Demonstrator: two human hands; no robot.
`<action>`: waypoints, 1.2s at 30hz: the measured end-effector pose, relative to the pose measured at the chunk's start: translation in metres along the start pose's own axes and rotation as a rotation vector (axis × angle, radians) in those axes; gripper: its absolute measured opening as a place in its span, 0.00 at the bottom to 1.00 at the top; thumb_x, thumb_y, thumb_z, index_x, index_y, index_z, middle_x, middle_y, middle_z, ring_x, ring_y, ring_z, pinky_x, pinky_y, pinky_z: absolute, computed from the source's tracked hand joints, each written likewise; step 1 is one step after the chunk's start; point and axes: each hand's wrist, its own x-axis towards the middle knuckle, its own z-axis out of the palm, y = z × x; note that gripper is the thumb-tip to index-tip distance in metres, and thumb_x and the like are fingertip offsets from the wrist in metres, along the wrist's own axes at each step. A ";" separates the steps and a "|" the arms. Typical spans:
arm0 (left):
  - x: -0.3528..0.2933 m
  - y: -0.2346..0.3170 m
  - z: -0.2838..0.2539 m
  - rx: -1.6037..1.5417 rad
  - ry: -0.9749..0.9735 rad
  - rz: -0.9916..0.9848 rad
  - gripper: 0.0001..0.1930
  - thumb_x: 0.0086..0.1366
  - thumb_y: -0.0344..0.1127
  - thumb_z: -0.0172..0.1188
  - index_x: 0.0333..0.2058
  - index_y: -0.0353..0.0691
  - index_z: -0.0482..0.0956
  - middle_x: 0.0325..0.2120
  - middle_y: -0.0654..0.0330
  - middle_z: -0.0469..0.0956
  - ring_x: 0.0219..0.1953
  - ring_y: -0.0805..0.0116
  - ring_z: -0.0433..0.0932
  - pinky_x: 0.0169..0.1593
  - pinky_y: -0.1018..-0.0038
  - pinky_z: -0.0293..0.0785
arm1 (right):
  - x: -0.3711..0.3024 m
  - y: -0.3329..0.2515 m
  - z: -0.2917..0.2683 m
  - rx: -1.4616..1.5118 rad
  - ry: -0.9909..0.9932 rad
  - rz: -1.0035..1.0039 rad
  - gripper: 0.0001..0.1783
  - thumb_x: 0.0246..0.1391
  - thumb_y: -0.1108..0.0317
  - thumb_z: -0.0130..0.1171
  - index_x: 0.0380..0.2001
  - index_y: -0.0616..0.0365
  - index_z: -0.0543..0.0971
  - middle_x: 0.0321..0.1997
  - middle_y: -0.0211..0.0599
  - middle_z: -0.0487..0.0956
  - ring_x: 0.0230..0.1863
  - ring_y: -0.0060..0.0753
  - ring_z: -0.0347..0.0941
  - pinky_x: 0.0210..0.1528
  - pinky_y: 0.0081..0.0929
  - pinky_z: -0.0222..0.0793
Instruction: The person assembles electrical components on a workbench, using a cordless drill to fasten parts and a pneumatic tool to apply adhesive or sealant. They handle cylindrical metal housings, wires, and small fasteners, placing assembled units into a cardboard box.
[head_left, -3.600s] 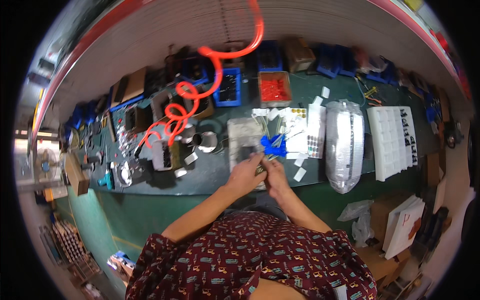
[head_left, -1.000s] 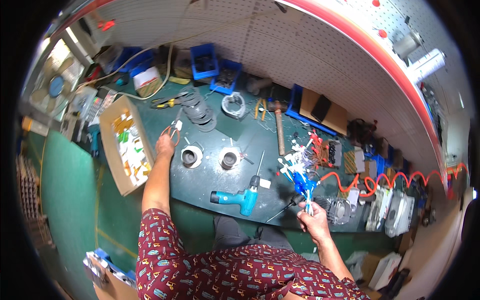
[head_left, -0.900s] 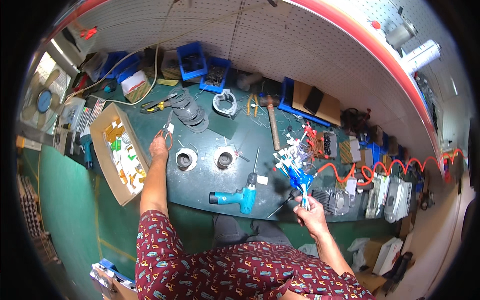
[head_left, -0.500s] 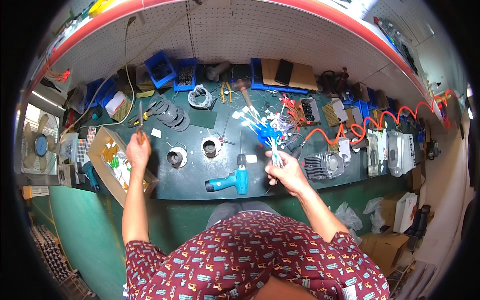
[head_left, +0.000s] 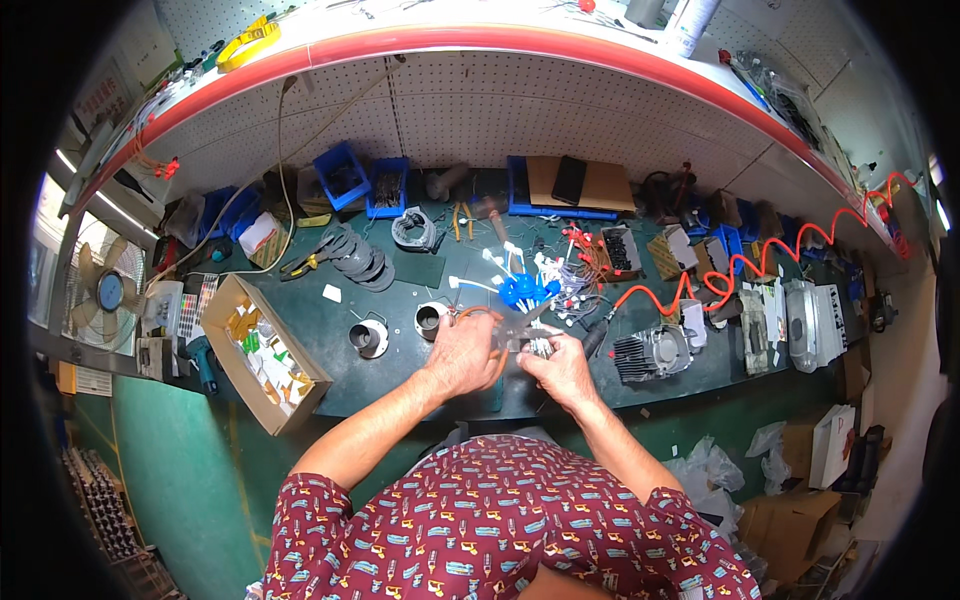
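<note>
My left hand [head_left: 462,352] is closed round orange-handled scissors [head_left: 516,328], and their metal blades point right and away from me. Closed on a bundle of thin white wires, my right hand [head_left: 560,368] sits just beside it. The bundle has round blue pieces [head_left: 522,290] partway along and white ends fanning out beyond them. The blades cross close to the wires by my right fingers; whether they touch cannot be made out. Left of my hands, two grey metal cylindrical parts [head_left: 368,338] stand on the dark green bench. My hands hide most of a teal power drill.
An open cardboard box [head_left: 318,385] of small packets lies at the left. Blue bins [head_left: 388,187] line the back. A finned metal housing [head_left: 650,355] stands at the right, under a coiled red hose [head_left: 735,262]. A red-edged shelf [head_left: 480,42] overhangs the bench.
My left hand has brought the scissors from over the box rightward to the wire bundle. My right hand has shifted slightly down and left with the bundle. The view has tilted up.
</note>
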 end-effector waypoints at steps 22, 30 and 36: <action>-0.007 -0.015 0.024 -0.058 0.016 -0.011 0.20 0.62 0.38 0.64 0.49 0.32 0.76 0.32 0.42 0.83 0.35 0.43 0.84 0.41 0.52 0.80 | -0.001 0.017 0.007 -0.148 0.130 -0.160 0.11 0.48 0.71 0.71 0.35 0.63 0.83 0.29 0.27 0.82 0.30 0.18 0.73 0.33 0.24 0.71; 0.003 -0.016 0.022 0.016 -0.059 -0.075 0.26 0.64 0.41 0.62 0.55 0.31 0.69 0.48 0.40 0.78 0.56 0.46 0.76 0.50 0.45 0.66 | 0.014 0.029 0.018 -0.149 0.020 -0.085 0.11 0.49 0.72 0.67 0.38 0.64 0.84 0.32 0.34 0.83 0.34 0.24 0.76 0.41 0.28 0.74; 0.015 -0.035 0.022 0.003 -0.120 -0.095 0.23 0.65 0.41 0.62 0.53 0.31 0.72 0.37 0.43 0.83 0.40 0.44 0.84 0.50 0.49 0.73 | 0.025 0.015 0.020 -0.288 0.080 -0.095 0.16 0.49 0.71 0.66 0.42 0.66 0.82 0.36 0.40 0.85 0.34 0.29 0.78 0.42 0.33 0.75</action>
